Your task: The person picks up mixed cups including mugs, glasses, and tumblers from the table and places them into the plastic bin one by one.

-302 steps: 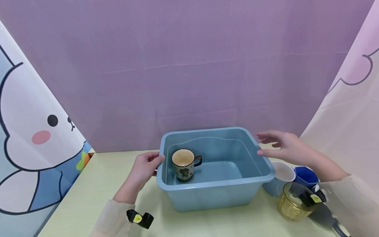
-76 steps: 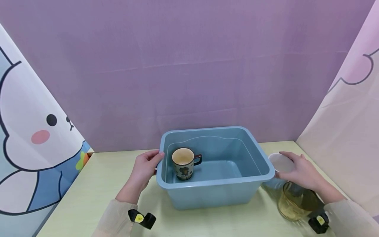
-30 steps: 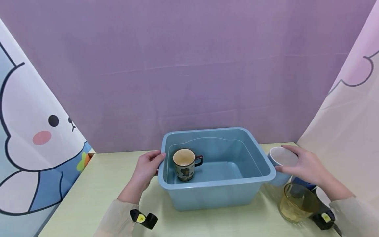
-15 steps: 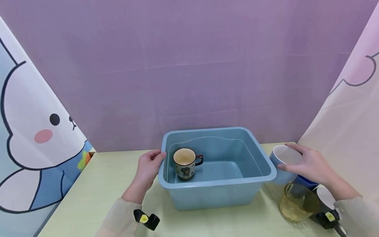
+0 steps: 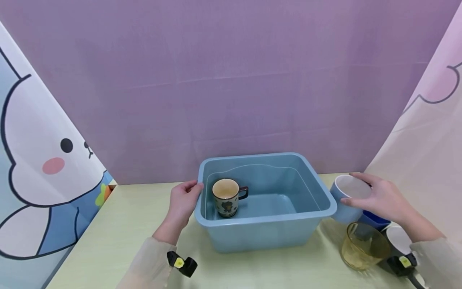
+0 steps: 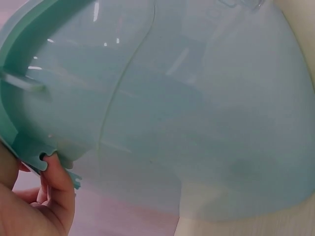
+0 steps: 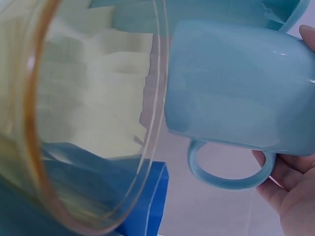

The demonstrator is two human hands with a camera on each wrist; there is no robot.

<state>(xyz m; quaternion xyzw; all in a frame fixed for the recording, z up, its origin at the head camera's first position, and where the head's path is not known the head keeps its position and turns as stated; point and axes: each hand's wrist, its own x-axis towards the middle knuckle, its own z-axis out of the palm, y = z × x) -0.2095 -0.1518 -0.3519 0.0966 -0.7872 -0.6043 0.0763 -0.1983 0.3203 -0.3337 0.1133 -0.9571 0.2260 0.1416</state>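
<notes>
My left hand [image 5: 183, 200] pinches the left rim of a light blue plastic basin [image 5: 263, 235]. In the left wrist view its fingers [image 6: 61, 179] curl under that rim. A patterned mug [image 5: 225, 200] with a cream inside and brown handle stands upright at the basin's left end. To the right of the basin, my right hand [image 5: 386, 200] grips a light blue mug [image 5: 343, 204] with a white inside by its upper part. The right wrist view shows this mug [image 7: 241, 88] from the side, with its loop handle close to the fingers.
A yellowish clear glass [image 5: 355, 255] stands in front of the held mug. Behind it is a dark blue angular cup [image 5: 375, 221]. A round white-mouthed item [image 5: 398, 239] sits partly hidden by the right sleeve. A purple cloth [image 5: 231, 88] rises behind the table.
Ten seconds ago my right hand was empty beside the basin's right rim. It has since taken hold of the light blue mug and shifted it slightly up and right. My left hand stays on the rim.
</notes>
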